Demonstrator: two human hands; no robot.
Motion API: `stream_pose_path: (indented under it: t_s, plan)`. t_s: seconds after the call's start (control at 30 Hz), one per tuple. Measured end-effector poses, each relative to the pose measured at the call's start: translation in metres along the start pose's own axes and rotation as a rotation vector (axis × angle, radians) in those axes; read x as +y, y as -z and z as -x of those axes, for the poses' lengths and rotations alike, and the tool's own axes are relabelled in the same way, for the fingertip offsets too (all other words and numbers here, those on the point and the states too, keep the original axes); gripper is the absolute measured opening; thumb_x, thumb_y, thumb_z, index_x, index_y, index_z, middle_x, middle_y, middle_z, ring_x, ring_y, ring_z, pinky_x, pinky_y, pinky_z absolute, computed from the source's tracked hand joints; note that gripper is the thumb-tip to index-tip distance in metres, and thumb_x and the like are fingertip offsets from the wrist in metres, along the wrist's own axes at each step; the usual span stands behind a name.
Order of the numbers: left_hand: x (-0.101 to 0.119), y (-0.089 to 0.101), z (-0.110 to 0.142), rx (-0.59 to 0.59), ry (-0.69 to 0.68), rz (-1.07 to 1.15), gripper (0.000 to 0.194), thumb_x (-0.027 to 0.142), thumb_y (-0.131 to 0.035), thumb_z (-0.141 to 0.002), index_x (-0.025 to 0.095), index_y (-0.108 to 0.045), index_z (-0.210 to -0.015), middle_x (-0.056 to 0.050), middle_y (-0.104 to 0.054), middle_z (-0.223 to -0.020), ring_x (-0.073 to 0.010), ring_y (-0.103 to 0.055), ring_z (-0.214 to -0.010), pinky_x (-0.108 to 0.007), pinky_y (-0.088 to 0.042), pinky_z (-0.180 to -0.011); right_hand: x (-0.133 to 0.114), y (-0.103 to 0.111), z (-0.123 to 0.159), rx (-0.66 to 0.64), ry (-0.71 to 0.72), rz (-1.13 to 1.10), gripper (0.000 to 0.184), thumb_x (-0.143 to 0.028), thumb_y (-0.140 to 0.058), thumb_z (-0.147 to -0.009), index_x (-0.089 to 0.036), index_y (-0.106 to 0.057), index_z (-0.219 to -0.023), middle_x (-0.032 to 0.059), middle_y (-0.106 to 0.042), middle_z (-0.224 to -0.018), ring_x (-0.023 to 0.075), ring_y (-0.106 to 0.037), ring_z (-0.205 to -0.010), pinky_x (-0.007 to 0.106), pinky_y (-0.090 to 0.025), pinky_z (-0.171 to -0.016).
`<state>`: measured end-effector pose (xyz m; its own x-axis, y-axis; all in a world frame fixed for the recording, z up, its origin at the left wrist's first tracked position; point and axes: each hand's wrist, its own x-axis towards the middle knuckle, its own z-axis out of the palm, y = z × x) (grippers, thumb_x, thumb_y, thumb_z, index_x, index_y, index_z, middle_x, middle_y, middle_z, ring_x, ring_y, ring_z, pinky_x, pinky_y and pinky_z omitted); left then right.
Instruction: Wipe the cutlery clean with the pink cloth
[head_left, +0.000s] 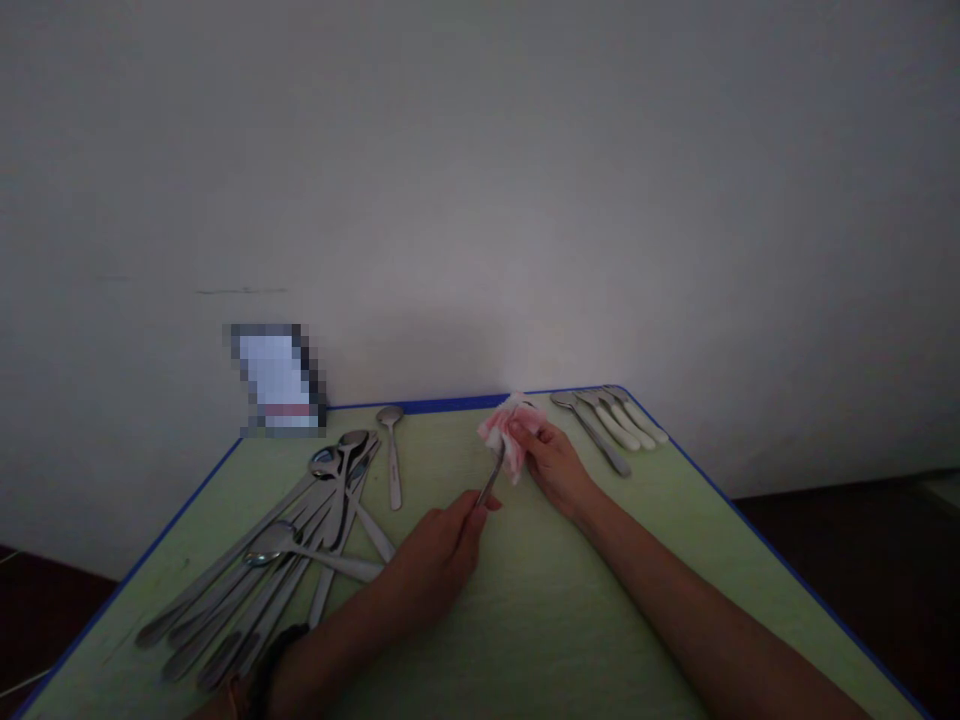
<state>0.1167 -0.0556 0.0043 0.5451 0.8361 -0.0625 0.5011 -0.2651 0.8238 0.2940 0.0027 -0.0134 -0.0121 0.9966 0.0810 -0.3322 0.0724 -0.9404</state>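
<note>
My left hand (450, 545) is closed around the lower end of a slim piece of metal cutlery (492, 478). Its other end disappears into a crumpled pink-and-white cloth (514, 425), so I cannot tell whether it is a spoon or a fork. Fingers of my right hand (551, 462) pinch that cloth around the hidden end, above the table's far middle. Left of my hands lies a loose heap of metal cutlery (300, 540), with several spoon bowls showing. A single spoon (391, 455) rests apart, beyond the heap.
On the far right of the green table (555, 620) lie a metal spoon (596, 435) and a few white-handled utensils (619, 418) side by side. A blurred-out phone-like object (277, 378) leans on the wall (480, 200) at the back left. Blue trim edges the table.
</note>
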Motion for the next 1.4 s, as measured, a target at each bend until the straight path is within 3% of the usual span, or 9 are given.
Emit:
stream_pose_path:
  t_s: [0.13, 0.33, 0.47, 0.6, 0.87, 1.0, 1.13, 1.23, 1.4]
  plan:
    - [0.001, 0.001, 0.000, -0.007, -0.026, -0.011, 0.041, 0.036, -0.023, -0.093, 0.015, -0.052, -0.114, 0.005, -0.040, -0.055, -0.0144, -0.041, -0.052, -0.025, -0.034, -0.057, -0.003, -0.004, 0.002, 0.060, -0.025, -0.065, 0.023, -0.040, -0.071, -0.066, -0.018, -0.067, -0.072, -0.0011, -0.066, -0.069, 0.0117, -0.055, -0.062, 0.024, -0.042, -0.063]
    - [0.003, 0.003, -0.001, -0.022, 0.003, -0.029, 0.042, 0.035, -0.023, -0.093, 0.014, -0.053, -0.112, 0.002, -0.047, -0.060, -0.0141, -0.045, -0.054, -0.025, -0.035, -0.057, -0.005, -0.006, 0.000, 0.154, -0.002, -0.257, 0.025, -0.039, -0.074, -0.063, -0.020, -0.067, -0.079, -0.0019, -0.067, -0.078, 0.0108, -0.057, -0.070, 0.023, -0.045, -0.071]
    - [0.002, 0.003, 0.000, -0.031, 0.000, -0.060, 0.040, 0.036, -0.024, -0.093, 0.016, -0.054, -0.110, -0.004, -0.060, -0.079, -0.0171, -0.055, -0.070, -0.027, -0.040, -0.068, -0.008, -0.004, 0.000, 0.110, -0.031, -0.249, 0.025, -0.035, -0.076, -0.061, -0.019, -0.068, -0.079, -0.0014, -0.068, -0.077, 0.0104, -0.057, -0.068, 0.022, -0.044, -0.068]
    - [0.000, 0.003, 0.000, -0.036, -0.021, -0.067, 0.038, 0.034, -0.024, -0.093, 0.018, -0.054, -0.109, -0.006, -0.063, -0.092, -0.0184, -0.058, -0.081, -0.029, -0.040, -0.077, -0.009, -0.008, 0.003, 0.056, -0.084, -0.183, 0.024, -0.033, -0.076, -0.059, -0.017, -0.067, -0.075, -0.0018, -0.066, -0.068, 0.0092, -0.053, -0.058, 0.022, -0.041, -0.059]
    - [0.001, 0.003, -0.003, -0.013, -0.036, 0.002, 0.037, 0.032, -0.025, -0.092, 0.015, -0.056, -0.104, -0.004, -0.059, -0.076, -0.0164, -0.053, -0.067, -0.026, -0.041, -0.069, 0.004, -0.036, 0.016, 0.166, -0.211, -0.310, 0.031, -0.046, -0.072, -0.062, -0.017, -0.062, -0.062, -0.0017, -0.061, -0.057, 0.0089, -0.049, -0.050, 0.022, -0.035, -0.048]
    - [-0.004, 0.003, -0.002, -0.022, -0.051, -0.004, 0.038, 0.034, -0.024, -0.092, 0.016, -0.055, -0.106, -0.004, -0.060, -0.082, -0.0169, -0.054, -0.074, -0.027, -0.042, -0.073, 0.003, -0.031, 0.011, 0.179, -0.149, -0.239, 0.024, -0.040, -0.071, -0.065, -0.017, -0.065, -0.067, -0.0013, -0.063, -0.060, 0.0094, -0.050, -0.052, 0.022, -0.037, -0.051]
    - [-0.003, 0.006, -0.001, -0.049, -0.056, -0.049, 0.038, 0.032, -0.024, -0.092, 0.016, -0.055, -0.107, -0.005, -0.061, -0.091, -0.0174, -0.055, -0.083, -0.028, -0.040, -0.082, 0.001, -0.014, 0.000, 0.218, 0.014, -0.160, 0.020, -0.031, -0.074, -0.062, -0.018, -0.067, -0.076, 0.0001, -0.068, -0.074, 0.0122, -0.057, -0.065, 0.025, -0.044, -0.066]
    - [0.000, 0.008, -0.001, -0.075, -0.043, -0.044, 0.039, 0.032, -0.024, -0.092, 0.015, -0.055, -0.108, -0.005, -0.060, -0.088, -0.0163, -0.053, -0.076, -0.027, -0.042, -0.076, 0.001, -0.005, -0.006, 0.256, 0.127, -0.132, 0.022, -0.027, -0.075, -0.060, -0.018, -0.068, -0.080, 0.0012, -0.069, -0.082, 0.0144, -0.059, -0.073, 0.028, -0.045, -0.074]
    - [0.001, 0.011, -0.001, -0.102, -0.040, 0.009, 0.039, 0.033, -0.027, -0.091, 0.016, -0.056, -0.109, -0.004, -0.058, -0.084, -0.0145, -0.050, -0.069, -0.025, -0.044, -0.069, -0.001, -0.009, -0.003, 0.301, 0.086, -0.190, 0.020, -0.030, -0.074, -0.062, -0.019, -0.068, -0.078, 0.0008, -0.069, -0.081, 0.0130, -0.059, -0.071, 0.027, -0.045, -0.072]
